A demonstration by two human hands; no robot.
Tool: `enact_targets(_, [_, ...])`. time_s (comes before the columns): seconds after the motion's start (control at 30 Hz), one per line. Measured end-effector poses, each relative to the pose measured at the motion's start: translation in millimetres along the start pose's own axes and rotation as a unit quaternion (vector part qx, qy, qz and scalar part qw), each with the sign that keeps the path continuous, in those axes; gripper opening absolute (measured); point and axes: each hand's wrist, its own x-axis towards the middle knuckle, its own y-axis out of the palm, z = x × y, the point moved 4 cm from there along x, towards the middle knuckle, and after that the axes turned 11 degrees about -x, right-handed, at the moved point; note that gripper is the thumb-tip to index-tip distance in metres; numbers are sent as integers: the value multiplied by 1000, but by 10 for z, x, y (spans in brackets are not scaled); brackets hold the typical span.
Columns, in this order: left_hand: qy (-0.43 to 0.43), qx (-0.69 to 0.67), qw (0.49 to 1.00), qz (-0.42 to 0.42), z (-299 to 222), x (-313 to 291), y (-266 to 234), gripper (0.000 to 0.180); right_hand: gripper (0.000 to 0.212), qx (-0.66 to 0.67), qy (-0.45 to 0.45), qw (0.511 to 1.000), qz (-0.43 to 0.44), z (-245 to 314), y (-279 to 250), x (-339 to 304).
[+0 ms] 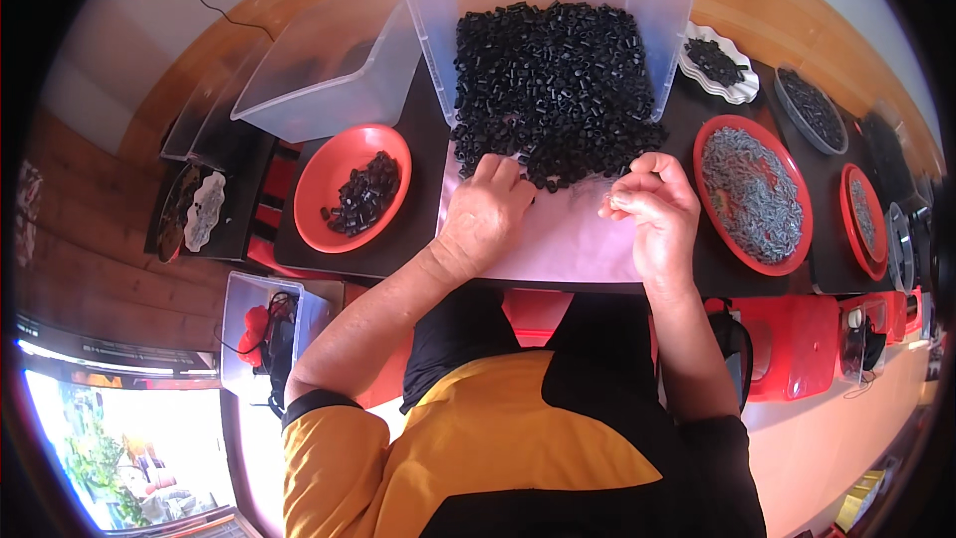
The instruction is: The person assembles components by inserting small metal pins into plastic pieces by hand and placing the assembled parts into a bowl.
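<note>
A large heap of small black cylindrical pieces (553, 80) spills from a clear plastic bin (423, 30), tipped with its mouth toward me, onto a pink sheet (588, 244). My left hand (488, 207) is at the heap's near edge, its fingers curled down and together; a dark bit shows at the fingertips, too small to name. To the right, just off the pile, my right hand (652, 207) is raised with thumb and forefinger pinched. Whatever is in that pinch cannot be made out.
On the left, a red bowl (309, 204) holds some black pieces, with another clear bin (289, 90) behind it. A red plate (709, 199) of small grey parts lies on the right. Beyond it are white scalloped dishes (742, 92) and a clear bowl (835, 144) with black pieces.
</note>
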Motion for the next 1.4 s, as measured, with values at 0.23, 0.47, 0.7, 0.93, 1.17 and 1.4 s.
enact_targets(0.23, [38,48,997,40,-42,0,63,11,28,-18,26,999,9,-28,75,-4])
enact_targets(0.47, [-91,-197,976,-13,-209,-13,-110,13,29,-74,33,996,33,-45,232,-16])
enact_targets(0.7, [-100,-289,951,-37,-277,-29,-198,9,29,-120,26,989,77,-57,413,-41])
enact_targets(0.93, [-104,-288,951,-45,-233,-98,-190,11,30,-152,20,982,109,-62,498,-48])
enact_targets(1.17, [-61,-219,973,-36,-278,-134,-192,12,30,-205,6,969,137,-69,516,-32])
enact_targets(1.4, [-303,-496,810,-78,-143,-292,7,8,29,-283,-65,950,116,-72,582,-109])
